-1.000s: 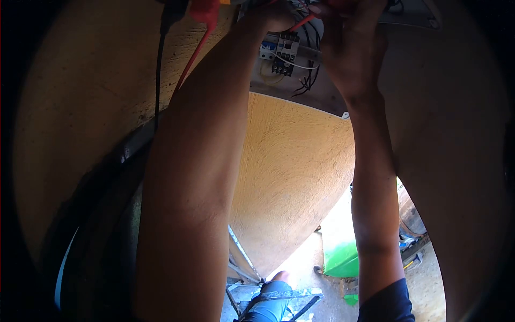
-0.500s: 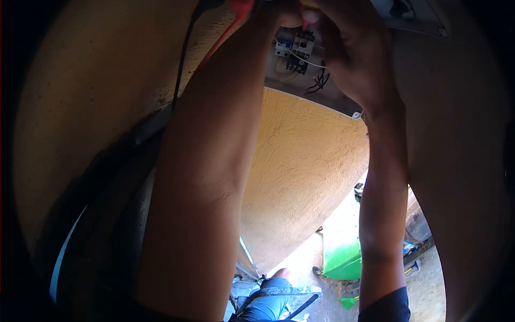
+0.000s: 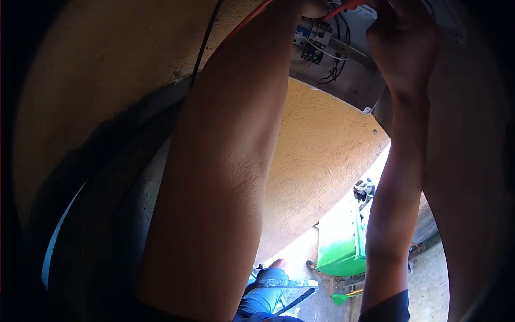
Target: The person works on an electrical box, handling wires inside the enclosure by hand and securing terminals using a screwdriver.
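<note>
Okay, right hand (image 3: 405,45): raised and curled, fingertips cut off by the top edge; cannot tell how tight the grip is.
Red tool (image 3: 351,4): just beside the right hand's fingers, slanted down-left, probably so its tip meets the contactor's top edge; contact not clear.
Left hand (image 3: 315,7): other side of the tip, partly out of frame; cannot tell what it holds. Its forearm (image 3: 225,139) lies to the left, so the contactor shows between the hands.
Contactor (image 3: 320,38): in the open enclosure (image 3: 358,88), below the tool tip, apparently fixed to the rail (image 3: 354,52), so no hand needs to steady it.
White wire (image 3: 335,56): loops across its front.
Black wires (image 3: 343,40): hang to its right, lower ends loose.
Red lead (image 3: 249,20), black lead (image 3: 204,45): beyond the left forearm, well apart from the contactor.
Yellow wall (image 3: 322,134): seemingly carries the enclosure up high, hence both arms raised.
</note>
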Available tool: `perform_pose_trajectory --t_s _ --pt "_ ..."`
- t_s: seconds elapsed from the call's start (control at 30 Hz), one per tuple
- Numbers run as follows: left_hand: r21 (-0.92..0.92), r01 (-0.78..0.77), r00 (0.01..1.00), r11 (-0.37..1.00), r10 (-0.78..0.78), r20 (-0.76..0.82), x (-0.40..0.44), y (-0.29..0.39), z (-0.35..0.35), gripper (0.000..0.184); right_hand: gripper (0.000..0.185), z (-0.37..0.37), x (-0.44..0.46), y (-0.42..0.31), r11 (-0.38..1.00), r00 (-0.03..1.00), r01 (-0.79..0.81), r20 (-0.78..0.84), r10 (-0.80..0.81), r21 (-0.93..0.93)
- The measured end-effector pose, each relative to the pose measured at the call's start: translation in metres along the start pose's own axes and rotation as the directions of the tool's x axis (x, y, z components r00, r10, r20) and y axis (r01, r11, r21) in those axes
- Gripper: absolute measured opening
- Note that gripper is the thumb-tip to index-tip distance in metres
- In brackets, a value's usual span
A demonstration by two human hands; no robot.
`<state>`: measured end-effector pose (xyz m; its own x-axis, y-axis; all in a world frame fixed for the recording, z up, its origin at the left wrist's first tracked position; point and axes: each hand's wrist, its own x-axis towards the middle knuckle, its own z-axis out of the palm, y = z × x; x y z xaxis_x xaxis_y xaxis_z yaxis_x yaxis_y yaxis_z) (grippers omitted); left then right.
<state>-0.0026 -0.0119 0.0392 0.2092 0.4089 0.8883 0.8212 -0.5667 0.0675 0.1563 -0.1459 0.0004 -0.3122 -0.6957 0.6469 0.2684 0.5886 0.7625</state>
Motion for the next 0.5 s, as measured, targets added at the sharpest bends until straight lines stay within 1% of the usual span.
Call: perform_pose_trajectory --t_s 0.07,0.1,0.17,0.2,0.27,0.3,0.37,0.4,0.47,0.5 --pt "0.034 0.017 1.000 0.999 -0.017 -0.011 -0.005 0.004 -0.001 0.064 0.041 -0.001 -0.003 -0.007 0.995 1.000 -0.011 0.000 0.011 -0.097" --pt "0.050 0.025 1.000 0.998 -0.024 -0.018 -0.006 0.005 -0.001 0.065 0.041 0.000 -0.002 -0.010 0.995 1.000 -0.018 0.005 0.018 -0.096" --pt "0.080 0.040 0.999 0.996 -0.037 -0.036 -0.010 0.008 -0.001 0.066 0.041 0.000 0.000 -0.013 0.985 0.999 0.040 0.034 -0.035 -0.167" --pt "0.096 0.048 0.998 0.994 -0.044 -0.044 -0.012 0.009 -0.001 0.066 0.041 0.001 -0.002 -0.010 0.985 0.999 0.037 0.036 -0.032 -0.167" --pt "0.126 0.058 0.997 0.990 -0.050 -0.066 -0.016 0.012 -0.002 0.067 0.040 0.005 -0.005 -0.002 0.999 0.999 0.000 -0.032 -0.001 -0.035" --pt "0.145 0.063 0.996 0.987 -0.052 -0.077 -0.019 0.013 -0.002 0.067 0.040 0.003 -0.006 0.001 0.999 0.999 -0.001 -0.033 0.000 -0.037" --pt "0.177 0.078 0.993 0.981 -0.061 -0.099 -0.024 0.016 -0.002 0.068 0.040 -0.001 -0.005 0.003 0.997 0.997 -0.077 0.010 0.077 0.002" --pt "0.192 0.086 0.992 0.978 -0.066 -0.110 -0.027 0.017 -0.002 0.068 0.040 -0.003 -0.004 0.001 0.997 0.997 -0.079 0.009 0.079 0.001" --pt "0.221 0.101 0.988 0.970 -0.072 -0.137 -0.030 0.019 -0.002 0.069 0.040 -0.006 -0.002 -0.002 0.995 1.000 0.000 0.019 0.002 -0.096" --pt "0.233 0.110 0.986 0.966 -0.076 -0.148 -0.032 0.020 -0.002 0.070 0.040 -0.005 -0.003 0.000 0.995 1.000 -0.001 0.019 0.002 -0.097"
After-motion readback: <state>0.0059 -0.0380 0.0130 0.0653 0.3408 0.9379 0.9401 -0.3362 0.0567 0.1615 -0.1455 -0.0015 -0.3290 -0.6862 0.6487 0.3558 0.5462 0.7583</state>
